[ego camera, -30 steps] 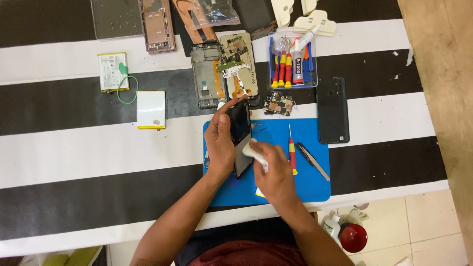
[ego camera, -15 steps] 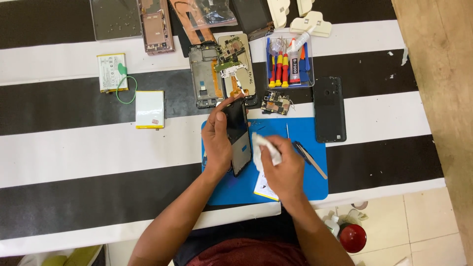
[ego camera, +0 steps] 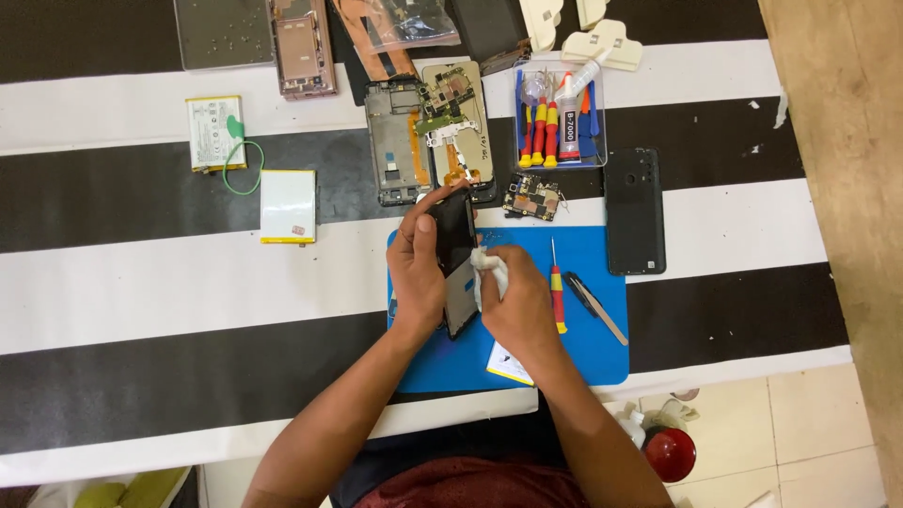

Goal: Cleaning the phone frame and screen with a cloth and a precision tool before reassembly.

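The left hand [ego camera: 419, 273] is closed around a dark phone screen panel [ego camera: 456, 263], held on edge above the blue mat [ego camera: 602, 353]. The right hand [ego camera: 517, 306] pinches a white wipe [ego camera: 489, 268] against it. The panel looks thin, stiff, slick and fragile, best gripped by its long edges. Beyond the hands on the bench [ego camera: 141, 273] lies an opened phone frame [ego camera: 400, 141].

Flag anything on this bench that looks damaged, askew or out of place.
Nothing looks spilled or broken. The left hand holds a dark phone panel on edge while the right hand presses a white cloth to it. Only the loose circuit board lies askew.
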